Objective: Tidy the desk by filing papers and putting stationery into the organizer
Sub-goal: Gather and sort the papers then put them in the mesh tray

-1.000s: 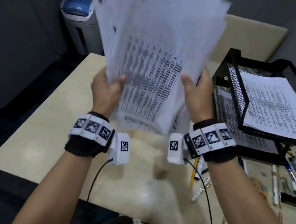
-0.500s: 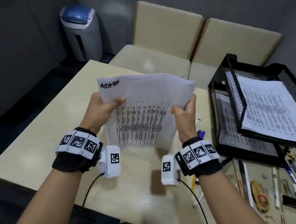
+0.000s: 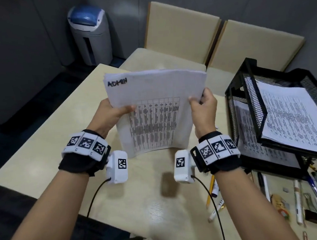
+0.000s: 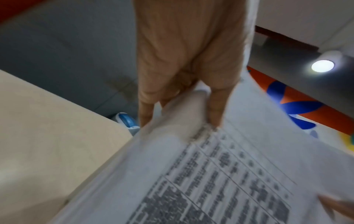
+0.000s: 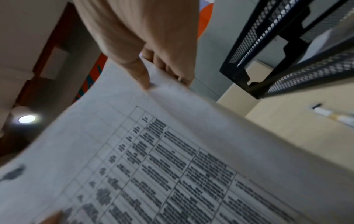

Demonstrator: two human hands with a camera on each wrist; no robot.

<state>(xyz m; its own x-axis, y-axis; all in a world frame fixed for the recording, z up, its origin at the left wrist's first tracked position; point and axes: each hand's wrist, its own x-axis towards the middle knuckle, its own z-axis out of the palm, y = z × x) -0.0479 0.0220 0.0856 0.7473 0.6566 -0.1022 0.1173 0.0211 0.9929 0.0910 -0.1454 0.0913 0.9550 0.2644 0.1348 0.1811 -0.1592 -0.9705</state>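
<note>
Squaring the sheaf before we file it

Our left hand (image 3: 108,113) and right hand (image 3: 204,105) each pinch a side of the papers (image 3: 152,108), upright on the desk (image 3: 39,152); we should tap the edges flush, then slide them into the tray (image 3: 249,98) alongside.

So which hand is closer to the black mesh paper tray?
Right. The right hand grips the paper stack's right edge, just beside the black mesh tray. The left hand grips the stack's left edge, on the far side of the papers from the tray.
</note>
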